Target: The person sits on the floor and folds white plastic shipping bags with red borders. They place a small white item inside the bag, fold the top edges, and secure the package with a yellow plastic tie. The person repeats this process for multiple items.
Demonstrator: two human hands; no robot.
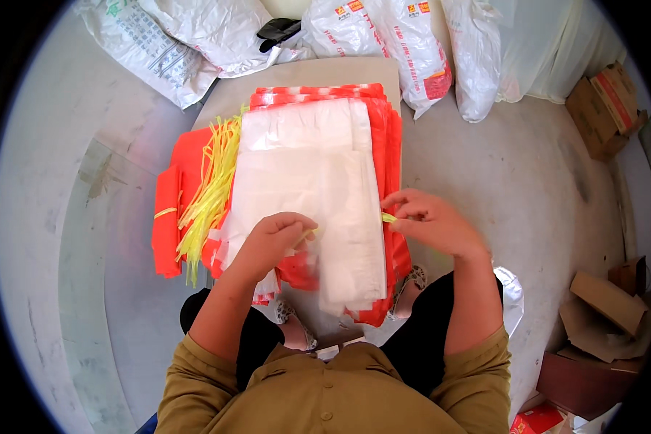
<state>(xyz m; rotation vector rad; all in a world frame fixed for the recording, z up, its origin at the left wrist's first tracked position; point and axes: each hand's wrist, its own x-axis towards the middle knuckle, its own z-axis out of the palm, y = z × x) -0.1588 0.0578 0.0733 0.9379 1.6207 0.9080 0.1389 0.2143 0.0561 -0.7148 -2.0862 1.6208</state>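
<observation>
A narrow stack of clear plastic bags [352,239] lies on a wider stack of whitish plastic bags [278,155], which rests on red plastic bags [393,155]. At the narrow stack's left edge, my left hand [273,242] is closed in a pinch on a yellow plastic strip [311,233]. My right hand [432,223] pinches yellow strip material at the stack's right edge. Whether both ends belong to one strip passing beneath the stack is hidden. To the left lies a loose bunch of yellow strips [213,181], next to a folded red bundle [167,220] tied with yellow.
All of this sits on a low tan table [318,70] before my knees. White woven sacks [412,54] and a black object [278,31] line the far side. Cardboard boxes [606,108] stand at the far right, with an opened carton [604,315] at the near right.
</observation>
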